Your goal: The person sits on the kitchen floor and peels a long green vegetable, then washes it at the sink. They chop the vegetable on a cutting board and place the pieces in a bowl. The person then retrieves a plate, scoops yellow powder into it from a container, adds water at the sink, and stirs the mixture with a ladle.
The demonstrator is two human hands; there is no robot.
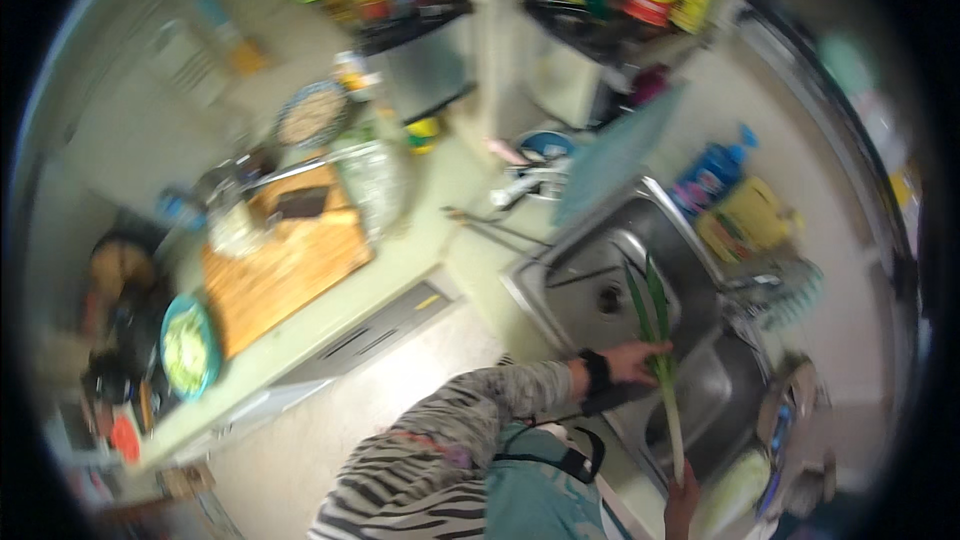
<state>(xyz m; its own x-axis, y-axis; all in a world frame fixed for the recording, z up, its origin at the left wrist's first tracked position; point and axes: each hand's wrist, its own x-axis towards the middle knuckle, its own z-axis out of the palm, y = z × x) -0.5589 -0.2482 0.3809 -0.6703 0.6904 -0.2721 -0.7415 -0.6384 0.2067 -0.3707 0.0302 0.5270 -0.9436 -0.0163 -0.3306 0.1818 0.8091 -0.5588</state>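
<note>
A long leek-like green onion [671, 412] slants over the double-basin stainless steel sink [555, 315]. Around its green upper part are the fingers of my left hand [636, 364], with a black band at the wrist. My right hand [681, 499] grips the white lower end near the sink's front edge. The split green leaves point away over the left basin, where a drain [610, 298] shows. Close to my right hand lies a long pale green vegetable [739, 487], at the sink's right end. The picture is blurred.
A blue bottle [705, 176] and a yellow jug [746, 221] stand behind the sink. On the left counter are a wooden cutting board [292, 270], a clear plastic bag [375, 184] and a teal bowl [213, 345] of pale green pieces. A teal board [615, 154] leans near the corner.
</note>
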